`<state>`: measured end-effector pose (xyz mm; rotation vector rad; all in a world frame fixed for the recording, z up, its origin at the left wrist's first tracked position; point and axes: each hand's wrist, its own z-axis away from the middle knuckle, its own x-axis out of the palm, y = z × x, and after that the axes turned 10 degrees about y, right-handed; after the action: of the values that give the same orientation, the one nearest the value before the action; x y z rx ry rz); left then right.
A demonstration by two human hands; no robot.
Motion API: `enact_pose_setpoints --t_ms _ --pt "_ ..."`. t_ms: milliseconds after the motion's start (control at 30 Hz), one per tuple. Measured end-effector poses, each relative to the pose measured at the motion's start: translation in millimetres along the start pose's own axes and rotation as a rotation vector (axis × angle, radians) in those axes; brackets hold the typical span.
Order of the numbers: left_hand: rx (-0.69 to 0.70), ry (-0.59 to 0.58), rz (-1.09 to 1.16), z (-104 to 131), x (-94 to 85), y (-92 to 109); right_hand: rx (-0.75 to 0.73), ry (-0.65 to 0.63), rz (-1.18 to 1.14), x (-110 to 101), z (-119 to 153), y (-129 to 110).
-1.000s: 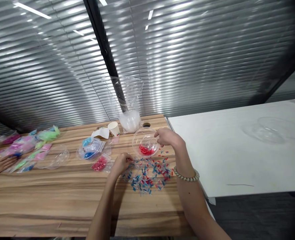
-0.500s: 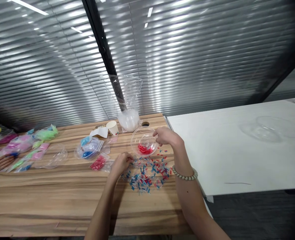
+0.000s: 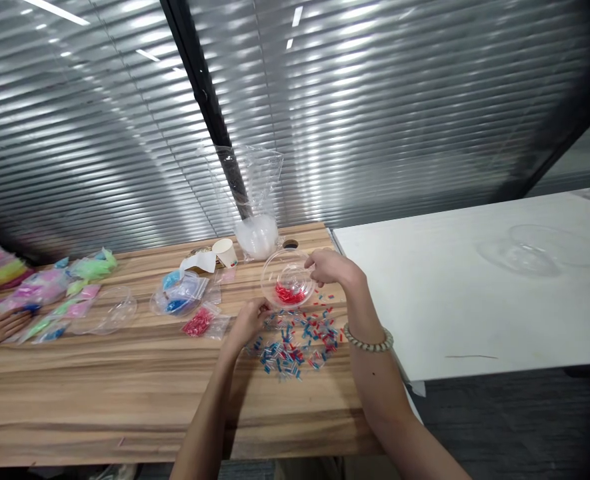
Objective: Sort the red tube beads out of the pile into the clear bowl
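A clear plastic bowl (image 3: pixel 269 275) with a heap of red short tube pieces (image 3: pixel 289 293) in it stands between my hands. My right hand (image 3: pixel 331 268) is closed at the bowl's right rim, fingertips over the inner side. Closed in a pinch, my left hand (image 3: pixel 251 321) is at the lower left of the bowl, its fingertips close to the rim; what they hold is too small to make out. Just in front of the bowl, blue, red and clear tube pieces (image 3: pixel 281 360) lie scattered over the wooden table (image 3: pixel 139 393).
Left of my left hand lies a bag of red pieces (image 3: pixel 198 322). Behind it are a clear dish with blue bags (image 3: pixel 177 303), a paper cup (image 3: pixel 225 252) and a white bowl in plastic (image 3: pixel 257 237). Another person's hand (image 3: pixel 5 327) rests among colourful bags at far left.
My left hand has moved slightly up and right, closer to the bowl's rim. My right hand stays at the rim. The view has shifted a little.
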<state>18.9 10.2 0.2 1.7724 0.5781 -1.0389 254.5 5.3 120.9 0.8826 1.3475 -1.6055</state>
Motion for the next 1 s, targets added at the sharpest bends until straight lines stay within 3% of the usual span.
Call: enact_pose_setpoints --t_ms 167,400,1000 --pt "0.022 -0.035 0.048 2 6.7 9 -0.004 -0.001 -0.006 -1 2 -2" --pt "0.052 -0.044 0.048 3 12.2 5 0.000 -0.005 -0.022 -1 2 -1" --pt "0.058 -0.081 -0.011 3 7.9 9 -0.010 -0.010 -0.016 -1 1 -1"
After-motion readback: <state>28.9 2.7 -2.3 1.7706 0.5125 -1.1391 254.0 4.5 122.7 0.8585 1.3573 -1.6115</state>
